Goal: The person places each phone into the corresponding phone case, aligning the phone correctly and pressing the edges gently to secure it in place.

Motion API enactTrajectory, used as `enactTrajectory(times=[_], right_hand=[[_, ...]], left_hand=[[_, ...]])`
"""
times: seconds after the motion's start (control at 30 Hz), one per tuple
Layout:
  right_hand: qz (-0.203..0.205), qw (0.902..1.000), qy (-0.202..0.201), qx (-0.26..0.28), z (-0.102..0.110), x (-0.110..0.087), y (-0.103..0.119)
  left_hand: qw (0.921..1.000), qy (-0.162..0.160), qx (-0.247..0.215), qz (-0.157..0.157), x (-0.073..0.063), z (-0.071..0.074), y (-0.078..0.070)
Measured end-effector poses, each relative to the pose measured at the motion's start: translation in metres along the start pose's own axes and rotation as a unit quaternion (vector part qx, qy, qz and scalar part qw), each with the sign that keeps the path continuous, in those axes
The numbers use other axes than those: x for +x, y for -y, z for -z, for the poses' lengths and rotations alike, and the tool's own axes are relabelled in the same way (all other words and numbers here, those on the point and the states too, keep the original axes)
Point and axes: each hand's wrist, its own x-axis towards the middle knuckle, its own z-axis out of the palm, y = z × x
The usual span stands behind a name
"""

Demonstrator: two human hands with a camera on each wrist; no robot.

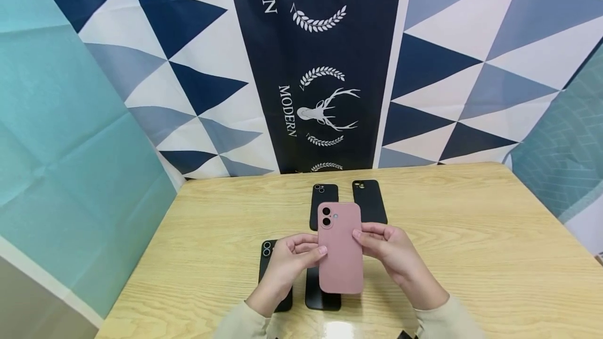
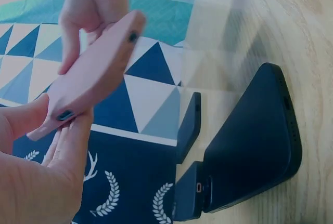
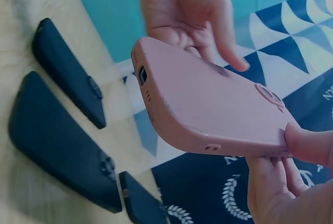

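A phone in a pink case [image 1: 340,255] is held up over the table, back facing the head camera, two lenses at its upper left. My left hand [image 1: 294,263] pinches its left edge, thumb on the back and fingers behind. On the opposite edge, my right hand [image 1: 395,252] grips it the same way. The right wrist view shows the port cutout in the end of the pink case [image 3: 192,99]. Below it lies a black-cased phone [image 1: 323,300], partly covered. Another black-cased phone [image 1: 266,261] is half hidden by my left hand and wrist.
Farther back on the wooden table [image 1: 226,218] lie a black-cased phone [image 1: 323,204] and a black phone case [image 1: 369,203], side by side, partly behind the pink one. A patterned cloth [image 1: 325,67] hangs at the table's back edge, with teal cloth [image 1: 70,119] on the left.
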Motion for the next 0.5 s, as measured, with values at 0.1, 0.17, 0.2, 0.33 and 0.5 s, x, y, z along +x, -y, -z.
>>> enactTrajectory(times=[0.1,0.17,0.2,0.33,0.5], right_hand=[[0.003,1.0,-0.008,0.004,0.002,0.001,0.004],[0.002,0.9999,-0.009,0.011,0.003,0.001,0.005],[0.001,0.9998,-0.007,0.016,0.003,0.002,0.005],[-0.006,0.9997,0.011,0.02,0.005,0.003,0.003],[-0.009,0.9992,0.039,0.004,0.008,0.013,0.008]], left_hand=[[0.9999,-0.007,-0.011,-0.008,-0.001,-0.003,0.003],[0.9997,-0.015,-0.013,-0.012,-0.002,-0.005,0.004],[0.9996,-0.02,-0.012,-0.012,-0.002,-0.006,0.005],[0.9986,-0.048,-0.01,-0.019,-0.003,-0.009,0.009],[0.9976,-0.065,0.003,-0.024,0.004,-0.004,0.004]])
